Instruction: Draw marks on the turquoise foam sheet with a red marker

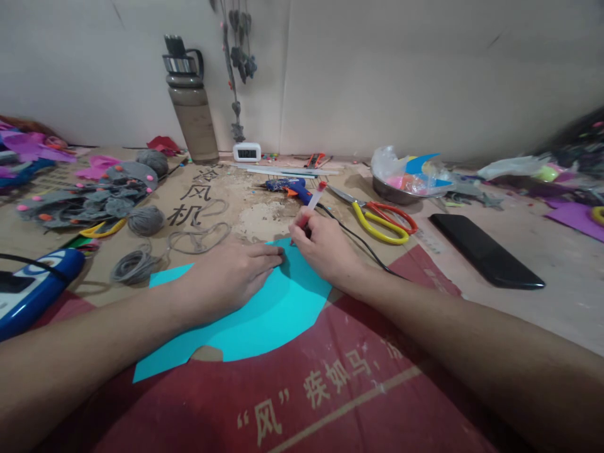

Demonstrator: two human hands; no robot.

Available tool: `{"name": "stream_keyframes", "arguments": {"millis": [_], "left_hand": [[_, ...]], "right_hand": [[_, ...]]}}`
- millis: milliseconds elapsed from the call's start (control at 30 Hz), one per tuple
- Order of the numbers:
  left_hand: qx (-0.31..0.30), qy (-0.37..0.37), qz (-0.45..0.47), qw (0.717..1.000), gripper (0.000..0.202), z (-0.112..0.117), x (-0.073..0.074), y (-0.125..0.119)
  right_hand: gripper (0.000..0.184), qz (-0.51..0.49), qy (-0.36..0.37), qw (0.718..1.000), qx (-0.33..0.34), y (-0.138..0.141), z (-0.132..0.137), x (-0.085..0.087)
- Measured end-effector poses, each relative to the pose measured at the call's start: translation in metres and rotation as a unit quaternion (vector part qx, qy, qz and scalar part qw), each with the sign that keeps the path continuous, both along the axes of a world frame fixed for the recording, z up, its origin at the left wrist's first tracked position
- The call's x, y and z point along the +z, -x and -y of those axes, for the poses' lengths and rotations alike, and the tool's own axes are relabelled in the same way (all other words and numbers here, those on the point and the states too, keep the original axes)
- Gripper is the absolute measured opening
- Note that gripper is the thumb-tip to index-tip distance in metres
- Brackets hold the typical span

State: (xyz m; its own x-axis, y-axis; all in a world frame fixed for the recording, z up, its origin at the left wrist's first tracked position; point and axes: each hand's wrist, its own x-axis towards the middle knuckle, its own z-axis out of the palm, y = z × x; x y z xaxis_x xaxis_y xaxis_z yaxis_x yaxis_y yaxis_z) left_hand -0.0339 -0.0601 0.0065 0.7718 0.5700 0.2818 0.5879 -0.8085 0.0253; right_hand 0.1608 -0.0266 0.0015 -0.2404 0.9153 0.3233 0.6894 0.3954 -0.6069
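A turquoise foam sheet (264,314), cut in a curved fan shape, lies flat on the cardboard-covered table (330,390). My left hand (226,277) rests palm down on it with fingers stretched out flat, pressing it in place. My right hand (325,248) is closed around a red-capped pen (314,201), its tip touching the sheet's far edge just beside my left fingertips.
Behind my hands lie a blue glue gun (290,186) with a black cord, yellow-and-red scissors (380,220), and a black phone (486,250) to the right. Grey yarn balls (145,220) and felt pieces sit at left, a metal bowl (401,189) and a water bottle (191,104) farther back.
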Motion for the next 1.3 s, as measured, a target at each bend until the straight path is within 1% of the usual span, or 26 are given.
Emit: {"name": "stream_keyframes", "arguments": {"millis": [300, 767, 1000, 1300], "left_hand": [[-0.007, -0.013, 0.006, 1.0, 0.033, -0.0008, -0.0003, -0.0006], [-0.01, -0.019, 0.006, 1.0, 0.033, -0.0004, -0.0011, 0.0], [-0.011, -0.027, 0.008, 1.0, 0.033, -0.0013, -0.0021, -0.0003], [-0.01, -0.012, 0.009, 1.0, 0.032, -0.0008, -0.003, 0.0008]], "right_hand": [[0.015, 0.001, -0.002, 1.0, -0.003, -0.0009, 0.001, -0.0003], [0.014, -0.002, 0.014, 1.0, -0.005, -0.0008, 0.0032, 0.0027], [0.015, -0.005, 0.01, 1.0, 0.005, -0.0008, 0.0026, 0.0019], [0.016, -0.015, 0.008, 1.0, 0.019, -0.0021, 0.0017, -0.0003]]}}
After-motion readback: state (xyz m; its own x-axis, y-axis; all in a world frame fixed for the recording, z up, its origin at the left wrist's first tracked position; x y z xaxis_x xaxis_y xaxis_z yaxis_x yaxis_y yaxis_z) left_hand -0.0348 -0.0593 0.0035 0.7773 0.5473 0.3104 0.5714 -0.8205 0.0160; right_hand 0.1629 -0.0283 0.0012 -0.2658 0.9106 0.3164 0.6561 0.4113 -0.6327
